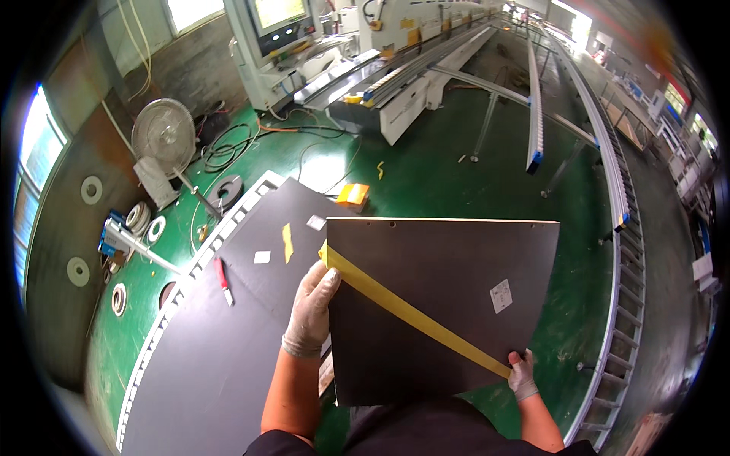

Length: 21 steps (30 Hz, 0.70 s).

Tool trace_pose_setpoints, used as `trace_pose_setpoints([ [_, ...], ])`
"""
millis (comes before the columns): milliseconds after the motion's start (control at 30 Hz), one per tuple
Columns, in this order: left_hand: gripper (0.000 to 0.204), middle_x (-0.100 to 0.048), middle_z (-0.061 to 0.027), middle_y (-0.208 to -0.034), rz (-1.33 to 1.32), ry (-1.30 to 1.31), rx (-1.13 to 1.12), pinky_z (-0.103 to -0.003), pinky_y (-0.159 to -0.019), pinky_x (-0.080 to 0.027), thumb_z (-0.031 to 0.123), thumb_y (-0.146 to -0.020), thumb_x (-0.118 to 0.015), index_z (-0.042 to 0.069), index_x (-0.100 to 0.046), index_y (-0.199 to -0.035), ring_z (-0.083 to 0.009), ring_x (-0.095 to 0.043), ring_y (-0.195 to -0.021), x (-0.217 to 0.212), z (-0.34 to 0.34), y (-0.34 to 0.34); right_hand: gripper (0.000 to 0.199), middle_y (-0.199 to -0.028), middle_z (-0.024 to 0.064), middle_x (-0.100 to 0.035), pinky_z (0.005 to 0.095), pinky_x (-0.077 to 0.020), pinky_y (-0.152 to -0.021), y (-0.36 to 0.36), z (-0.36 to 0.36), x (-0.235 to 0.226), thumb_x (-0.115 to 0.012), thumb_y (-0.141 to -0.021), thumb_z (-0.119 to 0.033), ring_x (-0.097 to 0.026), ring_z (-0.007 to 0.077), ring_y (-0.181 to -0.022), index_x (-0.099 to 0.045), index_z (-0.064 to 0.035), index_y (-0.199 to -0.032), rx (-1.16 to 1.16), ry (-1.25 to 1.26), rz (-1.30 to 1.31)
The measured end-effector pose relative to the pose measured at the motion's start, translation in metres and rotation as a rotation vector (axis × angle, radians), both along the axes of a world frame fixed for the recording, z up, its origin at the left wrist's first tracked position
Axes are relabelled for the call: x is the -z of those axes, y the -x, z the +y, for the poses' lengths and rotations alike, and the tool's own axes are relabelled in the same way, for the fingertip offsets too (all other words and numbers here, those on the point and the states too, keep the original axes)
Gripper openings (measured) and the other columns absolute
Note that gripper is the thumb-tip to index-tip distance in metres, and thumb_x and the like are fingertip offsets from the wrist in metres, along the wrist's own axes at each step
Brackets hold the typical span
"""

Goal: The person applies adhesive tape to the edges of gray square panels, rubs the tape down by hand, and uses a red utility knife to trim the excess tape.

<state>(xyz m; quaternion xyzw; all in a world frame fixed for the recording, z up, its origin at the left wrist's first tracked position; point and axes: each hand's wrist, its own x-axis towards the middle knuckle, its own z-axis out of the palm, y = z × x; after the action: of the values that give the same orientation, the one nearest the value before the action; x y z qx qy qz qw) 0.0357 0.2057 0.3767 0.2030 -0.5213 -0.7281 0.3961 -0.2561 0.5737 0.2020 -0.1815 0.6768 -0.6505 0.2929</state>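
Observation:
A dark grey panel point(449, 266) with a pale top edge is held up in front of me. A yellow tape strip point(414, 311) runs slantwise across its face, from the upper left edge to the lower right. At the tape's upper end, my left hand point(309, 313), in a whitish glove, is closed on the panel's left edge. My right hand point(522, 378), also gloved, grips the lower right edge beside the tape's other end, thumb on the face. A white label point(501, 296) sits on the panel's right part. Fingers behind the panel are hidden.
Left of me, a large dark board point(205, 365) carries a red-handled knife point(223, 281) and a short yellow tape piece point(287, 243). Beyond it stand a fan point(163, 135) and an orange-yellow box point(353, 196). Roller rails point(608, 175) curve along the right; a long machine point(426, 83) stands ahead.

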Motion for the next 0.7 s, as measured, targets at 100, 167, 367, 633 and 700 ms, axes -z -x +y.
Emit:
trace_pose_setpoints([
  [100, 0.043, -0.063, -0.0090, -0.134, -0.051, -0.007, -0.014, -0.030, -0.110, -0.039, 0.019, -0.107, -0.051, -0.006, -0.054, -0.141, -0.0155, -0.055, -0.124, -0.012, -0.032, 0.046, 0.071, -0.110, 0.0030, -0.070, 0.0313, -0.0484, -0.092, 0.025, -0.031, -0.003, -0.084, -0.081, -0.057, -0.063, 0.0136, -0.102, -0.069, 0.0021, -0.117, -0.014, -0.001, -0.022],
  [167, 0.040, -0.064, -0.0075, -0.127, -0.069, -0.008, -0.077, -0.029, -0.106, -0.041, 0.018, -0.107, -0.051, -0.006, -0.055, -0.139, -0.0140, -0.056, -0.117, -0.009, -0.058, 0.071, 0.069, -0.111, 0.0027, -0.070, 0.0310, -0.0475, -0.093, 0.049, -0.057, -0.003, -0.084, -0.082, -0.055, -0.062, 0.0132, -0.103, -0.069, 0.0024, -0.118, -0.045, -0.016, -0.022],
  [367, 0.032, -0.067, -0.0054, -0.112, -0.176, -0.032, -0.298, -0.028, -0.092, -0.048, 0.022, -0.105, -0.057, -0.002, -0.063, -0.125, -0.0119, -0.061, -0.100, 0.016, -0.141, 0.155, 0.067, -0.111, 0.0018, -0.070, 0.0299, -0.0481, -0.090, 0.154, -0.139, -0.041, -0.081, -0.086, -0.053, -0.060, 0.0105, -0.100, -0.068, 0.0029, -0.119, -0.118, -0.103, -0.024],
  [633, 0.049, -0.064, -0.0108, -0.125, -0.199, -0.252, -0.248, -0.032, -0.100, -0.049, 0.039, -0.108, -0.052, -0.001, -0.057, -0.137, -0.0187, -0.060, -0.116, 0.070, -0.265, 0.199, 0.074, -0.111, 0.0047, -0.070, 0.0290, -0.0487, -0.097, 0.254, -0.266, -0.130, -0.083, -0.082, -0.055, -0.061, 0.0127, -0.104, -0.066, 0.0050, -0.121, -0.320, -0.225, 0.088],
  [700, 0.055, -0.062, -0.0118, -0.131, -0.069, -0.255, -0.237, -0.034, -0.104, -0.047, 0.045, -0.108, -0.048, 0.000, -0.053, -0.141, -0.0213, -0.058, -0.121, 0.067, -0.284, 0.231, 0.066, -0.095, 0.0036, -0.071, 0.0296, -0.0529, -0.082, 0.283, -0.285, -0.126, -0.088, -0.077, -0.053, -0.063, 0.0127, -0.086, -0.070, 0.0005, -0.112, -0.266, -0.173, 0.309],
])
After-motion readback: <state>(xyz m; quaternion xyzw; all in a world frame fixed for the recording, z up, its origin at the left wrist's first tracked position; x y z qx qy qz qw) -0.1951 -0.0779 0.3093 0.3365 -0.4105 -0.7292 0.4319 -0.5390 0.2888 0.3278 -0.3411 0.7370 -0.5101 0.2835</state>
